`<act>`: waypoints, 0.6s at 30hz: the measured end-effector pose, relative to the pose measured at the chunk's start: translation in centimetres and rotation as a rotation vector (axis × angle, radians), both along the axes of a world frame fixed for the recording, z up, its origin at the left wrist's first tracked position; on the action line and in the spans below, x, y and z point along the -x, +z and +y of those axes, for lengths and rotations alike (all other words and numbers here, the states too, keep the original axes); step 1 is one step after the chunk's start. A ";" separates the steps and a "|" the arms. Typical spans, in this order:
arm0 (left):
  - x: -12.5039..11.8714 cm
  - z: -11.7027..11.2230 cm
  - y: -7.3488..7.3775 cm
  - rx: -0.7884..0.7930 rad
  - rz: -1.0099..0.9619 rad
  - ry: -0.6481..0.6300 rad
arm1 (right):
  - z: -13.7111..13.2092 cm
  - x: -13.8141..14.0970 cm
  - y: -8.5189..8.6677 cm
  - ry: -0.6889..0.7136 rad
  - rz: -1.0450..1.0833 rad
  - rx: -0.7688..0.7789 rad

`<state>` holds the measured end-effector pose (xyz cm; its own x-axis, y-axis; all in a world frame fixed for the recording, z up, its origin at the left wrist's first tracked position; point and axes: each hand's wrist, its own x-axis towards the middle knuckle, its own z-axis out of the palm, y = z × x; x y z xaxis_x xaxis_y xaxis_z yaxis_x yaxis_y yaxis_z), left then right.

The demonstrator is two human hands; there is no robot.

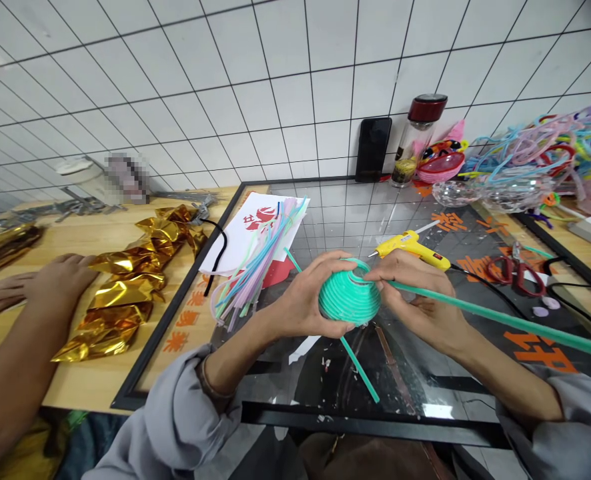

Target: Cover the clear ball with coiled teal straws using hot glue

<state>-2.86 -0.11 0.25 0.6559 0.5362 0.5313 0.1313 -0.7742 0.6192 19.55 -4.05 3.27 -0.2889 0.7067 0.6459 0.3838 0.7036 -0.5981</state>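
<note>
My left hand (308, 297) is curled round a ball of wound teal pipe cleaner (348, 300), thumb below it and fingers along its upper left side. Rings of the teal strand circle the ball, and a round opening shows at its top. My right hand (420, 300) pinches a long teal pipe cleaner (500, 315) at the ball's upper right edge. Its free length runs off to the right edge of the view. Another straight teal pipe cleaner (359, 369) lies on the dark glass tabletop (320, 233), partly hidden behind the ball and my left hand.
A yellow glue gun (410, 249) lies behind my right hand, with red-handled scissors (515, 270) farther right. Pastel pipe cleaners (260, 263) rest over white paper. A phone (373, 150) and bottle (415, 143) stand by the wall. Left, another person's hands (55, 287) rest near gold foil (125, 293).
</note>
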 end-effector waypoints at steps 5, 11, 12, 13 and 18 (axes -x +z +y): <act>-0.1 0.0 0.1 -0.018 0.008 0.009 | 0.2 -0.1 -0.1 0.014 -0.055 -0.061; -0.2 -0.1 0.2 -0.036 0.001 0.006 | 0.4 -0.1 -0.3 0.025 -0.060 -0.090; -0.2 0.0 0.2 -0.040 -0.001 0.004 | 0.4 -0.1 -0.2 0.027 -0.065 -0.106; -0.2 0.0 0.1 -0.041 -0.001 0.003 | 0.4 -0.1 -0.2 0.029 -0.071 -0.123; -0.2 0.0 0.1 -0.039 0.007 -0.001 | 0.4 0.0 0.1 0.034 -0.112 -0.151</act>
